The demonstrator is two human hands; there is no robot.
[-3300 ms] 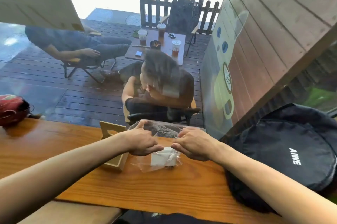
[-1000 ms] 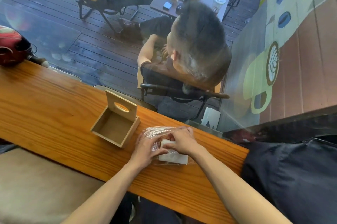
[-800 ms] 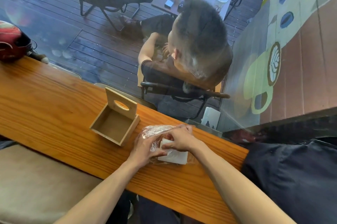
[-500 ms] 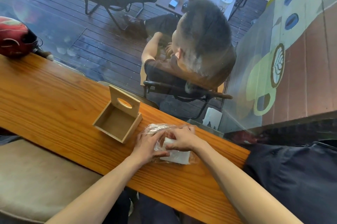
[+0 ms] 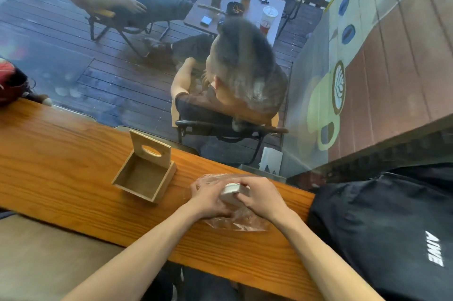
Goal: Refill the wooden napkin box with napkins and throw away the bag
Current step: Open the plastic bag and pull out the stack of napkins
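Observation:
The wooden napkin box (image 5: 144, 174) stands open and empty on the wooden counter (image 5: 61, 163), its lid with an oval hole tilted up at the back. Just right of it lies a clear plastic bag (image 5: 235, 221), crumpled flat. A white stack of napkins (image 5: 230, 192) sits above the bag between both hands. My right hand (image 5: 263, 199) grips the stack from the right, fingers curled over its top. My left hand (image 5: 208, 199) rests on the bag and touches the stack's left end.
A black backpack (image 5: 382, 232) lies on the counter at the right, close to my right forearm. A red helmet (image 5: 11, 82) sits at the far left. A glass window runs along the counter's back edge; people sit at a table outside. A beige seat (image 5: 49, 256) is below.
The napkin stack has risen out of the bag and is tilted on edge in my right hand. The bag now lies flatter under my left hand.

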